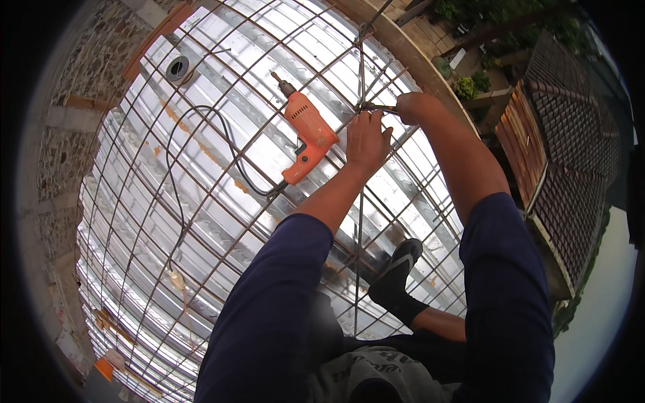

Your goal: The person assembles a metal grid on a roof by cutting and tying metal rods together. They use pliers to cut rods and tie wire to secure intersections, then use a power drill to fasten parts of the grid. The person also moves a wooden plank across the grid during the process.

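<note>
Two bare hands work at a crossing of steel bars on a rebar mesh laid over shiny metal decking.

The right hand (413, 107) is closed in a fist around a slim tool (377, 107) whose tip points left to the bar crossing, near the far right edge of the decking (201, 221). The left hand (367, 141) rests just below that tip, palm down on the rebar mesh (222, 127), fingers extended and spread, holding nothing. An orange electric drill (308, 134) lies on the mesh just left of the left hand, its black cord (201, 111) looping toward the decking's left side.
</note>
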A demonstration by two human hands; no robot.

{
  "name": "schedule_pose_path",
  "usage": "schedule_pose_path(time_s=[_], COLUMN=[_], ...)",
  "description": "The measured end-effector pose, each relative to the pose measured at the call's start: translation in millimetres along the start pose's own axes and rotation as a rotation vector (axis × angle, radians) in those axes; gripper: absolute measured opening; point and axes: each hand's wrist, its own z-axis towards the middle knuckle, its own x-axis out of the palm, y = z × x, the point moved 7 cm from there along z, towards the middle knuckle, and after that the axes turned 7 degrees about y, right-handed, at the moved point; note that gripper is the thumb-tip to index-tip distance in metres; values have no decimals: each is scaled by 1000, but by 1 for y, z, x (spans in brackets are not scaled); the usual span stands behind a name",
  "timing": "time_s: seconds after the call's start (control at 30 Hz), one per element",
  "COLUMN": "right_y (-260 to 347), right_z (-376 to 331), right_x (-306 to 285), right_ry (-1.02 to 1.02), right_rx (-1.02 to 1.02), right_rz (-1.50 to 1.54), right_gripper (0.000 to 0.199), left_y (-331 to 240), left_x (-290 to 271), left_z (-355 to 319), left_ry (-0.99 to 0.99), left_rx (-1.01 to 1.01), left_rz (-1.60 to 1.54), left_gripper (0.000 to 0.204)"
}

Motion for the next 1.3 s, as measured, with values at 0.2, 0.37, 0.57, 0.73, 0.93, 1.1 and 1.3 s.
schedule_pose_path(time_s=[0.2, 0.37, 0.57, 0.73, 0.93, 1.1, 1.3], right_y=[-9, -13, -10, 32, -10, 14, 15], right_z=[-21, -13, -27, -79, -51, -59, -44], right_x=[17, 47, 39, 31, 45, 7, 24], right_ry=[296, 288, 25, -696, -474, -252, -385], right_rx=[122, 111, 29, 188, 29, 138, 77], right_rz=[401, 577, 220, -584, -306, -329, -122], right_gripper=[18, 18, 20, 39, 26, 25, 20], left_y=[19, -4, -3, 5, -13, -13, 2], left_x=[15, 31, 49, 48, 48, 43, 43], left_z=[3, 19, 39, 41, 44, 32, 47], left_ry=[126, -47, -18, -85, -70, -110, -22], left_rx=[-86, 183, 257, 171, 213, 144, 194], left_rz=[122, 226, 141, 148, 193, 20, -30], left_gripper=[69, 57, 16, 12, 22, 18, 14])
